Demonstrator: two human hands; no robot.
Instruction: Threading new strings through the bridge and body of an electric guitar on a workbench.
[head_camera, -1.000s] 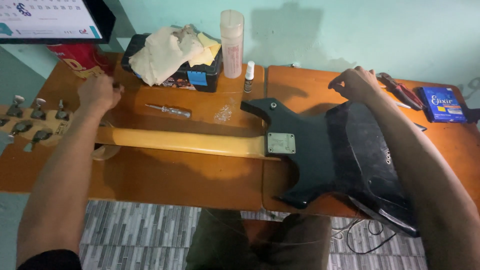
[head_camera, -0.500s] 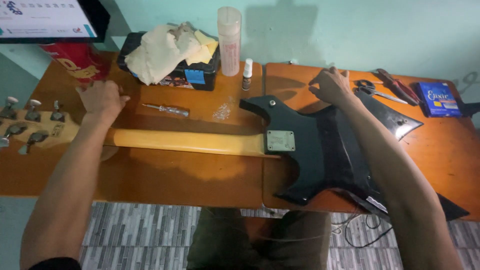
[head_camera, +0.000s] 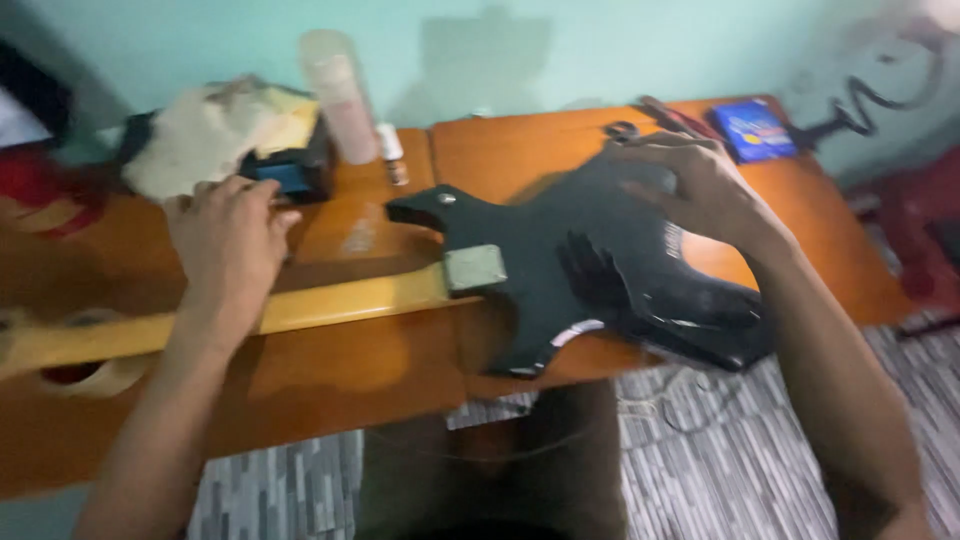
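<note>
Guitar (head_camera: 560, 270) face down across wooden table (head_camera: 330, 380), black body to right, yellow neck (head_camera: 330, 305) running left. Pic blurred. Right hand (head_camera: 690, 185) flat on guitar body's far edge, fingers spread & bent over it. Left hand (head_camera: 230, 245) resting on neck, fingers together, curled loosely; can't tell if gripping. Behind left hand: box w/ cloth (head_camera: 215, 135) on top, tall pale bottle (head_camera: 340, 95). Blue packet (head_camera: 752, 128) at table's far right corner.

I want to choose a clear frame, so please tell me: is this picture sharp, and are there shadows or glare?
Head view: motion blur smears everything, worst at the left hand; the right hand casts a hand-shaped reflection on the glossy black guitar body; soft shadows lie on the green wall.
</note>
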